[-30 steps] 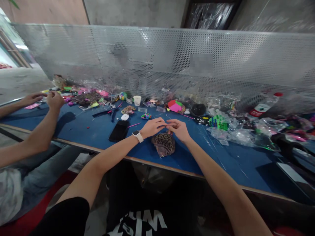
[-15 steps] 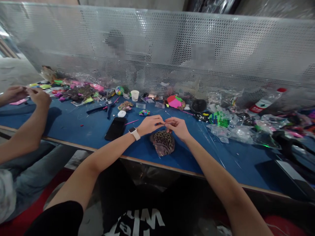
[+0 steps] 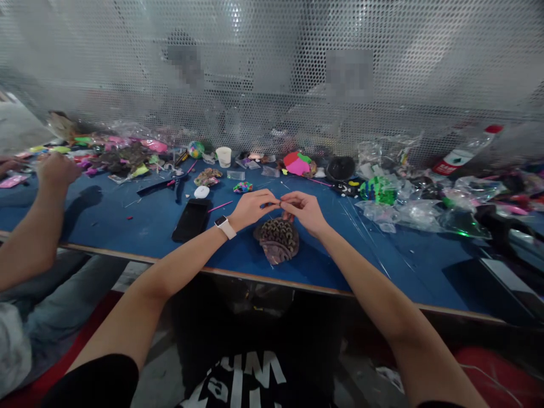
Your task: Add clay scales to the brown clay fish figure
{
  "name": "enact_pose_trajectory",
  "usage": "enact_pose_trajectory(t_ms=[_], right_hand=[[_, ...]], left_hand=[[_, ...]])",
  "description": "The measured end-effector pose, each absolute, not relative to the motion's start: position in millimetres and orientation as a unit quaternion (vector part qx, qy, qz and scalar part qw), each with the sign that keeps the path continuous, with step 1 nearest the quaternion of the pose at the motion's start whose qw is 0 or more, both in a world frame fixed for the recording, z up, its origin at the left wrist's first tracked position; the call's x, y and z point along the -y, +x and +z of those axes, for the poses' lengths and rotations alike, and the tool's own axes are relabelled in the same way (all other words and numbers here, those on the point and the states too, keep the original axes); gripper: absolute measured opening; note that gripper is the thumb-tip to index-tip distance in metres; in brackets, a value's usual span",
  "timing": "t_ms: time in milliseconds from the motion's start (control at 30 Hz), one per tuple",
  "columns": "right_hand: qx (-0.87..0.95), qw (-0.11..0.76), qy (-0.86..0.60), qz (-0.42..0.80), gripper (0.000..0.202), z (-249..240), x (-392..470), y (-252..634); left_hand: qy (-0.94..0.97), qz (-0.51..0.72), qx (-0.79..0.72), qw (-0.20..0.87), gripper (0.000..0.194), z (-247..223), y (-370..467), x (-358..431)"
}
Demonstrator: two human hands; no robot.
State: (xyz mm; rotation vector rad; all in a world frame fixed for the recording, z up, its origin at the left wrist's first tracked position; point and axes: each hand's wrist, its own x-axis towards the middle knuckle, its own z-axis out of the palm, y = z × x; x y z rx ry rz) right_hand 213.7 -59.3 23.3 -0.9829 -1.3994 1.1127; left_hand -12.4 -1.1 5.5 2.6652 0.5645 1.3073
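Note:
My left hand (image 3: 254, 208), with a watch (image 3: 225, 226) on its wrist, and my right hand (image 3: 305, 211) meet fingertip to fingertip above the blue table. Both are closed in a pinch; whatever lies between the fingertips is too small to make out. Just below them, on the tabletop, rests a brownish shell-shaped piece (image 3: 278, 241) covered in rows of dark, yellowish curled bits. A small multicoloured lump (image 3: 243, 187) lies beyond my left hand.
Left of my hands are a black phone (image 3: 192, 220), a pink stick (image 3: 220, 207), a white round case (image 3: 202, 192) and dark pliers (image 3: 177, 190). Plastic bags (image 3: 419, 215) and a bottle (image 3: 467, 152) crowd the right. A co-worker's hand (image 3: 55, 168) is at far left. A perforated metal screen (image 3: 263, 73) stands behind.
The view has tilted down and shifted slightly. My fingertips remain together above the shell-shaped piece, with small finger movements. The co-worker's hands have moved apart at the left.

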Motion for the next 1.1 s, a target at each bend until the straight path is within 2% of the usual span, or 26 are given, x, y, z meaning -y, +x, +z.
enact_pose_trajectory(t_ms=[300, 633, 967, 1100], right_hand=[[0.577, 0.548, -0.402, 0.453, 0.060, 22.9, 59.6, 210.7], [0.579, 0.539, -0.377, 0.482, 0.059, 20.6, 60.1, 213.2], [0.631, 0.500, -0.385, 0.451, 0.061, 24.6, 63.1, 212.9], [0.624, 0.520, -0.388, 0.436, 0.057, 25.1, 63.7, 212.7]], left_hand=[[0.875, 0.452, -0.161, 0.068, 0.013, 10.6, -10.8, 8.4], [0.877, 0.451, -0.140, 0.086, 0.024, 16.2, -11.7, 8.0], [0.872, 0.456, -0.158, 0.080, 0.023, 18.3, -12.3, 6.8], [0.873, 0.448, -0.178, 0.075, 0.024, 15.3, -13.8, 3.3]])
